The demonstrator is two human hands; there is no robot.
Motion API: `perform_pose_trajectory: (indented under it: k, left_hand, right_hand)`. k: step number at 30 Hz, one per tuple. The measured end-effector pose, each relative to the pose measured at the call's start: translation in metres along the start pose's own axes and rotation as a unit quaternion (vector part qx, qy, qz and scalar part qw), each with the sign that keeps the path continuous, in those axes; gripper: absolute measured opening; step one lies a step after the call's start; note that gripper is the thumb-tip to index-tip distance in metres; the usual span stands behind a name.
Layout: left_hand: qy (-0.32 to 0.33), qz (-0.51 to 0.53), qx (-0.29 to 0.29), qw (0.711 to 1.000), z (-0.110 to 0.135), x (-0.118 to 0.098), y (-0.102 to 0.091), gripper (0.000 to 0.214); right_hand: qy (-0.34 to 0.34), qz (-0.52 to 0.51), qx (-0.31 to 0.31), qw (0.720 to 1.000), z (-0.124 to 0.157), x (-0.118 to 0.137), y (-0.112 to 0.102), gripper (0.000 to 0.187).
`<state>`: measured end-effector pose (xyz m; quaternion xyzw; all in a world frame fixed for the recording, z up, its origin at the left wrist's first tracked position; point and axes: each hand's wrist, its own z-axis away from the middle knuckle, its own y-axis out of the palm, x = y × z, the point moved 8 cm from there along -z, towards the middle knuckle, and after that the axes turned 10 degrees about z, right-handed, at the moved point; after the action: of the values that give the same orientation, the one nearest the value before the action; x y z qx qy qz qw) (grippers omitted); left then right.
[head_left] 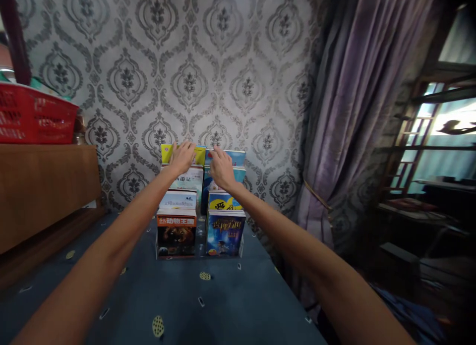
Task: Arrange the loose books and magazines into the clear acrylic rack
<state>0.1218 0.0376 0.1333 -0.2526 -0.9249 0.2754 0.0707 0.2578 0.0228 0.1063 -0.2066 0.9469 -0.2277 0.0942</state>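
A clear tiered rack (200,236) of books stands on the blue cloth-covered table (208,305) against the wall. My left hand (182,157) rests on the top edge of the yellow book (166,153) in the back row, fingers curled over it. My right hand (221,167) lies on the top of the blue book (235,158) in the back right row, fingers bent over its edge. In the front row stand an orange-banded animal book (176,233) and a blue illustrated book (225,232).
A red plastic basket (35,116) sits on a wooden cabinet (44,191) at the left. Patterned grey wallpaper is behind the rack. A purple curtain (345,117) hangs at the right, with a window and dark furniture beyond it.
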Motion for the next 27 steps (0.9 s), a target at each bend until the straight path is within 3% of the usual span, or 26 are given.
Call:
perform_pose_trajectory:
  k: [7,19,27]
  left_hand:
    - [-0.028,-0.045,0.004,0.999,-0.014,0.0,-0.001,0.03]
    - [-0.074,-0.079,0.034,0.994,-0.019,-0.003,-0.006,0.029]
    - [-0.087,-0.056,0.024,0.994,-0.023,-0.002,-0.004,0.028]
  right_hand:
    - [0.028,0.069,0.071,0.995,-0.015,-0.013,0.011,0.047]
    - [0.046,0.064,0.087,0.993,-0.02,-0.011,0.004,0.041]
    - [0.037,0.024,0.076,0.996,-0.025,-0.014,0.005,0.04]
